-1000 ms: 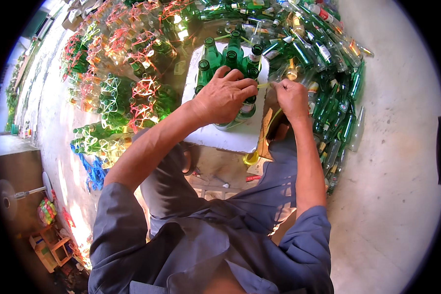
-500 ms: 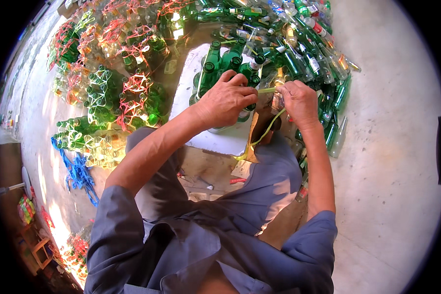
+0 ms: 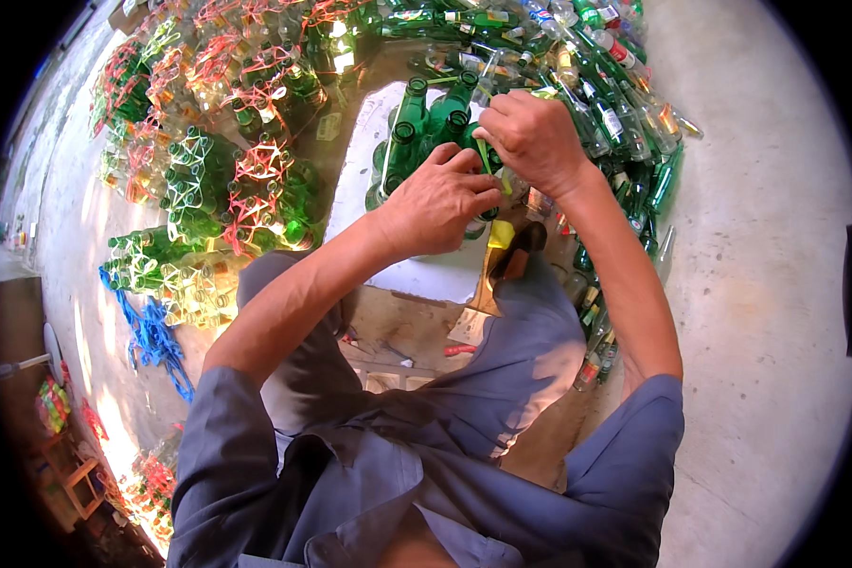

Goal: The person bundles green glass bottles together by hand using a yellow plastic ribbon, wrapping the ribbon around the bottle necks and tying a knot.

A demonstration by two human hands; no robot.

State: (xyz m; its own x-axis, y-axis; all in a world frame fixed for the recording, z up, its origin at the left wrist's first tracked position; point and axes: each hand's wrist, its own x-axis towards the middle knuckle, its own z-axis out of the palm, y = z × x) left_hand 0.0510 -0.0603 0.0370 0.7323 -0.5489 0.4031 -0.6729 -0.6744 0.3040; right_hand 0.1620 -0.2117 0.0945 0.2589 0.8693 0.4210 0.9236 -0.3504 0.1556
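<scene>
Several green glass bottles [image 3: 409, 132] stand upright in a cluster on a white board [image 3: 355, 204] between my knees. A white band passes along the cluster's left side. My left hand [image 3: 440, 197] is closed at the near right of the bottles, fingers curled, with the end of a yellow-green plastic strap at its fingertips. Raised over the cluster's right edge, my right hand [image 3: 535, 142] is closed on the same plastic strap [image 3: 484, 154], which shows as a short length between the two hands. My hands hide the bottles behind them and where the strap runs.
Bundles of bottles tied with red strips [image 3: 256, 180] stand at the left. Blue strips [image 3: 153, 336] lie in a heap nearby. Loose bottles [image 3: 611, 118] pile up at the far right, reaching down beside my right knee. Bare concrete floor [image 3: 748, 284] lies beyond them.
My right hand has moved up and left, over the bottles, carrying the strap. The strap's loose tail no longer hangs by my knee. My left hand has hardly moved.
</scene>
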